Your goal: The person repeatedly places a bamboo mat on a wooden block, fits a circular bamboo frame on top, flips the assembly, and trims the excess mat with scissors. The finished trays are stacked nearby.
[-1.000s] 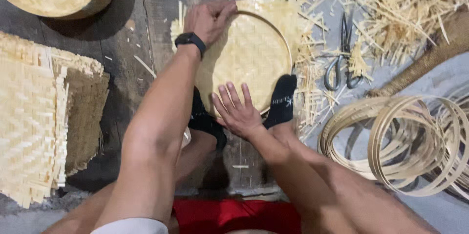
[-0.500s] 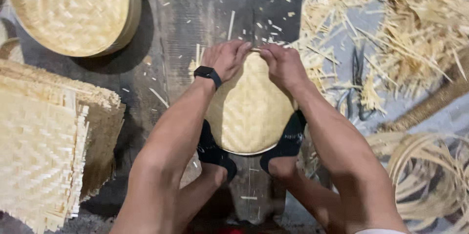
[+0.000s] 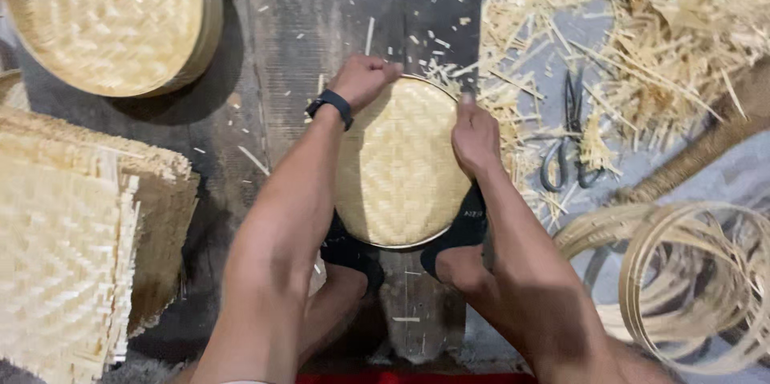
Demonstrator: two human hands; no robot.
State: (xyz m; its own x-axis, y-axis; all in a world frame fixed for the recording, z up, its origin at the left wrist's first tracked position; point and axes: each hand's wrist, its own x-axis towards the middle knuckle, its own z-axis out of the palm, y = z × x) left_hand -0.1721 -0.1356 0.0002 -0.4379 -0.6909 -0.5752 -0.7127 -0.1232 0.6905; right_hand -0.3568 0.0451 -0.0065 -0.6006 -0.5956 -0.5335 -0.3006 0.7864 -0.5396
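Observation:
A round woven bamboo tray (image 3: 401,171) lies on a dark wooden board, braced at its near edge by my two feet in black socks (image 3: 453,236). My left hand (image 3: 362,79), with a black watch on the wrist, curls over the tray's far left rim. At the right rim, my right hand (image 3: 475,137) grips the edge, thumb pointing away from me. Both hands press on the tray's border.
A finished round woven basket (image 3: 108,19) sits at the far left. Square woven bamboo mats (image 3: 68,248) are stacked at the left. Black scissors (image 3: 565,139) lie among bamboo scraps (image 3: 642,39) on the right. Coiled bamboo hoops (image 3: 690,280) lie near right.
My right hand moved from the tray's near edge up to the far rim, then slid down the right rim. The left hand stayed at the far left rim.

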